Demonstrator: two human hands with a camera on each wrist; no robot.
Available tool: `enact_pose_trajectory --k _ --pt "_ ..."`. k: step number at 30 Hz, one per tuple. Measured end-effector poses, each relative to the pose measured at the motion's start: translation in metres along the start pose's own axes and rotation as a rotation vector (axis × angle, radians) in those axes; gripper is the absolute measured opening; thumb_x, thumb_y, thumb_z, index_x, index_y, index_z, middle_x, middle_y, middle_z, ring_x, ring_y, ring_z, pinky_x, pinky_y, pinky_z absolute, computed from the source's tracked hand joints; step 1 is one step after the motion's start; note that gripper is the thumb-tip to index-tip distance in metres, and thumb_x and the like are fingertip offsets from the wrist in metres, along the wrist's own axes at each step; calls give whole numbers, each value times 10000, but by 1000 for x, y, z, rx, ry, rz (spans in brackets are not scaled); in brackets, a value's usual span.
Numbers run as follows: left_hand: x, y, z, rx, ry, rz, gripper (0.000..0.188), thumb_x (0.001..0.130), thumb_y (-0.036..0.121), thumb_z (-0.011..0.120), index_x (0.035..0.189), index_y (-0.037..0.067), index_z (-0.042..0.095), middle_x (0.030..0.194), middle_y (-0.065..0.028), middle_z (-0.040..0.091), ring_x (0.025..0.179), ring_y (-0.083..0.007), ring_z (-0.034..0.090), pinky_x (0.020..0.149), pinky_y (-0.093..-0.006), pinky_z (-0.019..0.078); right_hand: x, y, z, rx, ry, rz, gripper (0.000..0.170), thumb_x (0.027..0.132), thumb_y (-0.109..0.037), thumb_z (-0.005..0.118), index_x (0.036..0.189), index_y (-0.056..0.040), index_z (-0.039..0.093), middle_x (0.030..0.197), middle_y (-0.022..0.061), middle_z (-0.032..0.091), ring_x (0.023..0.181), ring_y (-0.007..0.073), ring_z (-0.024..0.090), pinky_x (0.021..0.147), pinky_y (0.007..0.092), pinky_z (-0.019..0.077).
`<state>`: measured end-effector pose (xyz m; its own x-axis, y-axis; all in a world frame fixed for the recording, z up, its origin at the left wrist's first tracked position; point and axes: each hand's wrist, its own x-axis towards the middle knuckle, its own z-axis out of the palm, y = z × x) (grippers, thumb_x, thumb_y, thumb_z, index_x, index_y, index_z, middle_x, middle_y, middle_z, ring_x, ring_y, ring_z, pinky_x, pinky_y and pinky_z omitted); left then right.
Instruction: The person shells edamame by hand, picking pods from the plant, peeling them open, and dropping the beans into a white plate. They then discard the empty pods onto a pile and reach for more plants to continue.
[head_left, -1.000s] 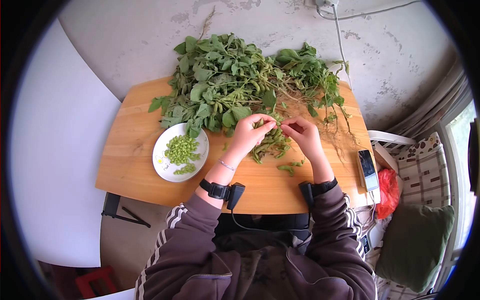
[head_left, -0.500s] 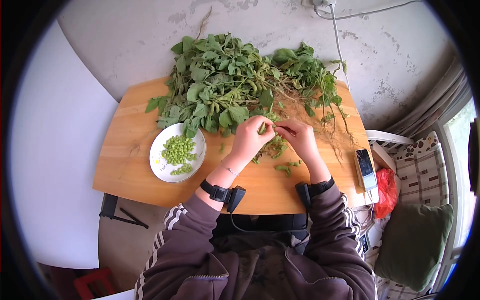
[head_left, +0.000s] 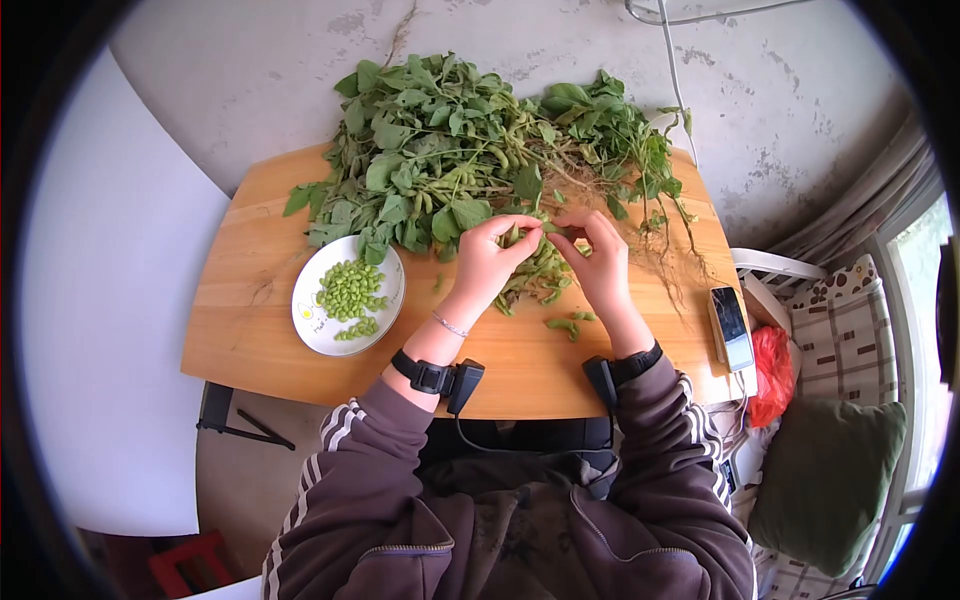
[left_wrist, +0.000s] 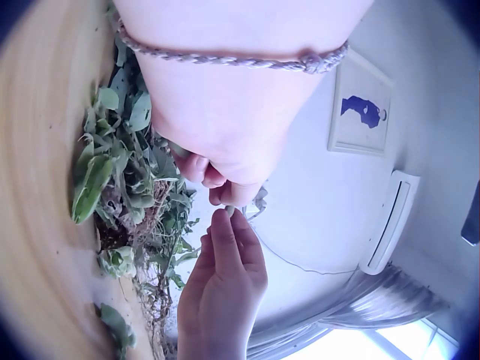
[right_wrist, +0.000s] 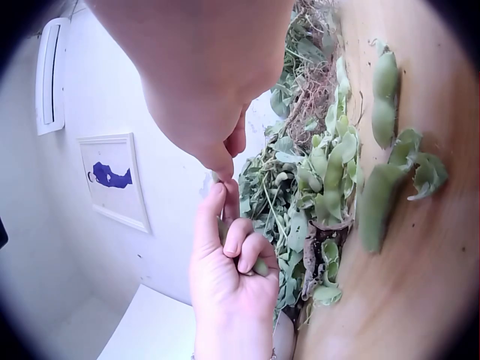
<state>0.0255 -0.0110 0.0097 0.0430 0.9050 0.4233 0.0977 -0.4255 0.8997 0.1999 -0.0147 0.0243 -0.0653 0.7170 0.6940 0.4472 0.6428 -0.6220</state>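
Note:
My left hand (head_left: 487, 265) and right hand (head_left: 602, 262) meet fingertip to fingertip above the front of a pile of soybean pods (head_left: 543, 278). A small green soybean pod (right_wrist: 217, 178) is pinched between the fingertips of both, mostly hidden by them. Another green pod (right_wrist: 260, 267) shows under the curled lower fingers of the left hand in the right wrist view. Left of the hands, shelled green beans (head_left: 352, 290) lie on a white plate (head_left: 312, 285). A few loose pods (head_left: 565, 326) rest on the wood near the right forearm.
A large heap of leafy soybean plants (head_left: 430, 150) covers the back of the wooden table (head_left: 250, 320), with roots (head_left: 675, 270) trailing at the right. A phone (head_left: 732, 328) stands at the right edge. Beside the table are a red plastic bag (head_left: 770, 375) and a dark green cushion (head_left: 830, 490).
The hands stay together over the pile; their wrists have turned slightly, and the right hand's fingers now spread more. The head view has shifted a little. Plate and beans stay put.

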Motion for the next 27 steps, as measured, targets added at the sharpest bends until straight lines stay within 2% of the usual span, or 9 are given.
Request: enact_pose_trajectory --k 4,7,10,11,14,17,20,23,27 --pt "-1 0 0 -13 3 -19 158 923 166 731 1042 64 746 687 79 606 520 2 437 457 -184 333 1 3 0 -52 -7 -31 217 781 -44 812 951 -46 676 837 53 638 719 175 625 668 283 520" --pt "0 -1 3 -32 -8 -55 153 926 181 734 1030 69 747 658 81 582 503 1 416 447 -191 315 -1 6 -2 -178 -88 -5 188 830 -83 792 962 -41 665 852 31 654 730 142 624 683 270 519" --pt "0 -4 3 -20 7 -73 159 911 179 748 1024 66 743 687 59 618 519 -18 440 463 -204 339 -7 18 6 349 -92 445 181 894 -115 752 990 -11 641 893 33 676 768 121 637 713 262 528" --pt "1 -5 3 -12 18 -75 164 904 175 754 1023 64 742 707 47 640 531 -28 457 473 -210 355 -7 21 4 478 -72 477 185 906 -115 741 1001 0 632 903 42 679 779 122 642 722 263 532" --pt "4 -1 -1 223 3 235 159 850 161 777 958 51 741 818 -8 703 608 -76 503 537 -245 411 -2 17 1 826 -14 592 210 932 -100 713 1055 33 606 902 80 683 800 144 662 747 268 549" --pt "5 6 -2 286 -27 330 164 834 156 777 961 65 729 874 -30 715 629 -143 590 566 -278 473 -2 21 -2 786 -49 674 197 931 -106 715 1040 31 625 883 70 684 795 134 660 746 266 549" --pt "6 -10 1 385 9 536 163 827 136 767 973 82 719 925 -48 717 711 -219 669 621 -321 538 -5 29 1 755 -79 600 180 936 -119 714 1010 31 648 858 58 683 780 124 655 731 255 543" --pt "-1 -4 2 457 14 461 166 815 61 756 977 57 720 965 -79 720 833 -260 705 727 -333 570 -5 23 3 729 -87 594 174 940 -132 713 977 30 662 818 42 681 748 112 647 720 239 536" --pt "-1 -1 3 443 32 490 181 801 45 757 976 59 714 963 -69 718 806 -240 700 710 -328 567 -4 26 5 566 -156 582 194 958 -179 696 981 13 677 768 14 663 669 89 597 633 237 495"
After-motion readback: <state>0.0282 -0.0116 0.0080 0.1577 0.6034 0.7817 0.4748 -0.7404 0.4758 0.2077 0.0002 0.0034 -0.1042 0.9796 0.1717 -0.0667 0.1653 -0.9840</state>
